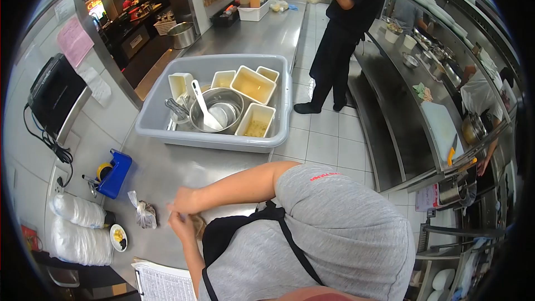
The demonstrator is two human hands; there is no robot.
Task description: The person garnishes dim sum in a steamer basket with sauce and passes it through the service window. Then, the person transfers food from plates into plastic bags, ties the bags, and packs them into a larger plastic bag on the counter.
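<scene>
My right hand (pixel 186 200) reaches across from the grey sleeve, its fingers pinched close to those of my left hand (pixel 180 226). Both hands meet over the steel counter, at the top of a small brownish bag (pixel 198 224) that is mostly hidden behind my wrist and apron. The fingertips are blurred. Just left of them a clear plastic bag (pixel 146 215) with dark brown contents stands on the counter, its top twisted up. A blue tape dispenser (pixel 117 174) with a yellow roll lies beyond it.
A grey tub (pixel 213 140) holds a steel pot (pixel 225 110), a white spatula and several containers. Wrapped white stacks (pixel 81 239), a small dish (pixel 118 238) and a clipboard (pixel 164 282) lie nearby. Another person (pixel 351 22) stands in the aisle, hands on a plastic bag.
</scene>
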